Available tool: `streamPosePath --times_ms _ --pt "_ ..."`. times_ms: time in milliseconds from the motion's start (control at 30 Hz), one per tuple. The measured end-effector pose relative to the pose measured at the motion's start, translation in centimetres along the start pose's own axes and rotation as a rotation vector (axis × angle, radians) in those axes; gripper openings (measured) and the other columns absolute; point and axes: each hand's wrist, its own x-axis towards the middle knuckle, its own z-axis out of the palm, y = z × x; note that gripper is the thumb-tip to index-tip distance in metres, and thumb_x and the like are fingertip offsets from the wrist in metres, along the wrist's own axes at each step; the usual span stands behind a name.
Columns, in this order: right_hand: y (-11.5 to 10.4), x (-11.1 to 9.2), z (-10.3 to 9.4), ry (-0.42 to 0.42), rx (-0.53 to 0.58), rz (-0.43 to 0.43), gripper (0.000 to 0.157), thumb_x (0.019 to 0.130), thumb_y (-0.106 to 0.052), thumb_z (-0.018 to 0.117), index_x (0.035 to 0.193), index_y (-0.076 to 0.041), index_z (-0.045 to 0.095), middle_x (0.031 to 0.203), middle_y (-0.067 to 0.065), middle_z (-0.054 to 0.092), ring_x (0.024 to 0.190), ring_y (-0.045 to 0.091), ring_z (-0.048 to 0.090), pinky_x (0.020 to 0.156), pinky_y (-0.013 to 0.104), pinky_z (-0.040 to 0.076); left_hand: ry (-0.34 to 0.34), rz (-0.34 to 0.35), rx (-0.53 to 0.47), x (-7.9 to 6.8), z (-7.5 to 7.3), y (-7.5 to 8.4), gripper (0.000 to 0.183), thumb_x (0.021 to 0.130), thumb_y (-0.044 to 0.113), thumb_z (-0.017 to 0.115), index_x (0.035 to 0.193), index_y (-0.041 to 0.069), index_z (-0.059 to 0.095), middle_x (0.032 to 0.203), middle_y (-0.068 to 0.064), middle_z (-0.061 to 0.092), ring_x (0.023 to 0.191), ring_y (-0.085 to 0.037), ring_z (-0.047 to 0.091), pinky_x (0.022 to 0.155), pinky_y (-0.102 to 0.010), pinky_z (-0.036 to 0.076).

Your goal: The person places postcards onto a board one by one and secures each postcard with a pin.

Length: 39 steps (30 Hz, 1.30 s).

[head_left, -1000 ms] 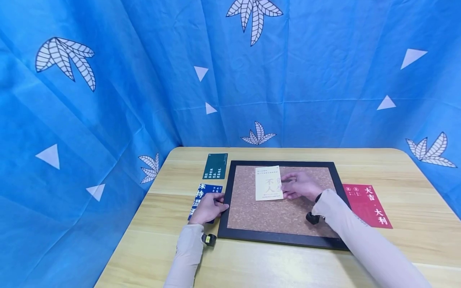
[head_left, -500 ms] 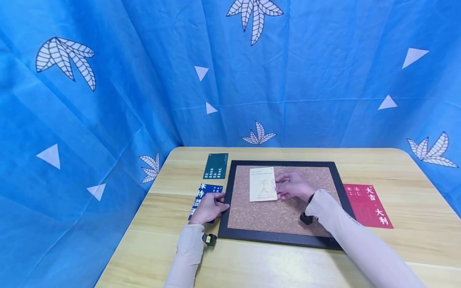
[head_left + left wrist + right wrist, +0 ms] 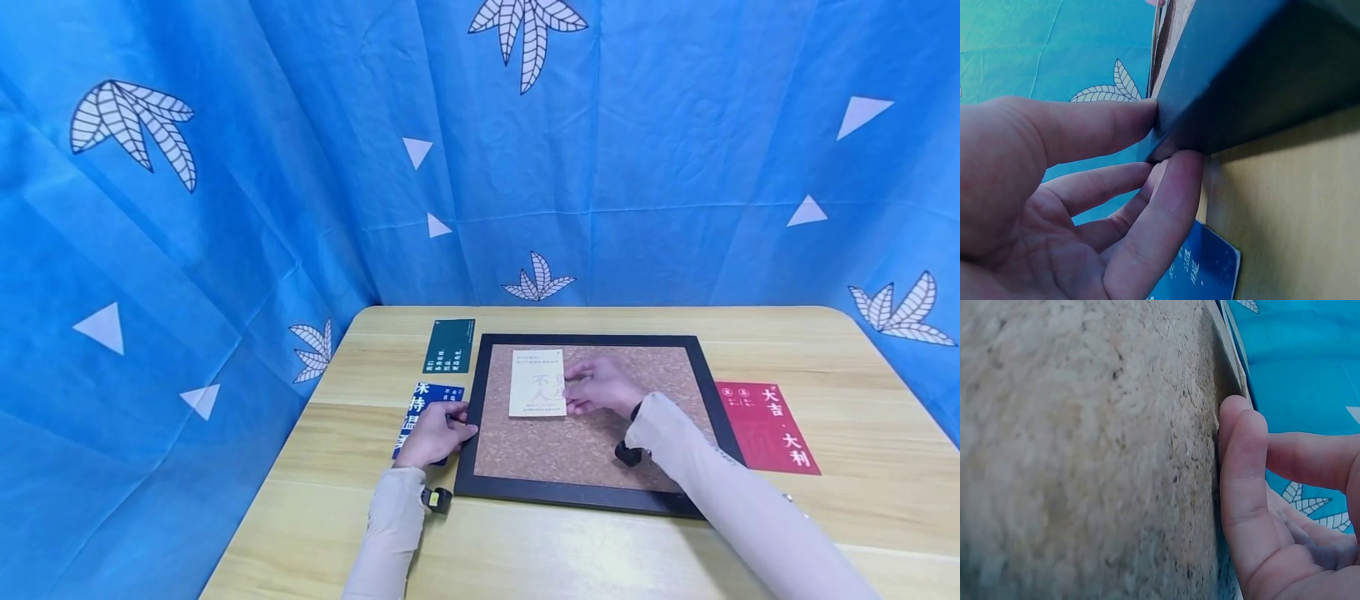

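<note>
A cork board (image 3: pixel 555 454) with a black frame lies on the wooden table. My left hand (image 3: pixel 433 435) grips the frame's left edge, thumb (image 3: pixel 1110 128) on the top side and fingers (image 3: pixel 1169 200) curled at its outer side. Over the board's left half is a cream card (image 3: pixel 536 392) with pink printed characters. By its right edge my right hand (image 3: pixel 602 386) pinches that card, thumb and fingertips together. In the right wrist view, the fingers (image 3: pixel 1244 481) are close against the cork, and only a thin edge of the card shows.
A dark green card (image 3: pixel 448 346) and a blue card (image 3: pixel 412 410) lie left of the board, the blue one partly under my left hand. A red card (image 3: pixel 772 429) lies to the right. Blue patterned curtain (image 3: pixel 675 167) stands behind the table (image 3: pixel 540 558).
My right hand has carried the cream card leftward across the board, and the card has straightened to line up more with the frame. The left hand has stayed at the frame's edge.
</note>
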Motion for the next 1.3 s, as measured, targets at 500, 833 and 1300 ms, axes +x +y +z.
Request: streamPosePath --times_ms 500,833,1300 --pt "-0.14 0.8 0.77 0.008 -0.016 0.029 0.043 0.094 0.003 0.068 0.133 0.012 0.053 0.078 0.011 0.074 0.063 0.013 0.071 0.062 0.026 0.061 0.005 0.005 -0.003 -0.2 0.08 0.09 0.051 0.096 0.012 0.073 0.144 0.003 0.059 0.112 -0.008 0.065 0.085 -0.015 0.064 0.072 -0.029 0.06" --pt "-0.51 0.82 1.09 -0.011 -0.028 0.011 0.041 0.097 0.0 0.065 0.134 0.013 0.052 0.082 0.013 0.074 0.066 0.013 0.072 0.064 0.027 0.062 0.008 0.01 0.002 -0.23 0.1 0.2 0.05 0.096 0.012 0.073 0.144 0.003 0.059 0.112 -0.009 0.065 0.085 -0.016 0.064 0.071 -0.029 0.06" --pt "-0.4 1.02 0.98 -0.005 -0.012 0.022 0.035 0.1 -0.002 0.062 0.132 0.011 0.055 0.081 0.012 0.074 0.066 0.015 0.072 0.066 0.028 0.063 0.005 0.001 0.004 -0.15 0.1 0.14 0.05 0.096 0.013 0.073 0.144 0.004 0.059 0.113 -0.009 0.066 0.086 -0.016 0.065 0.073 -0.029 0.061"
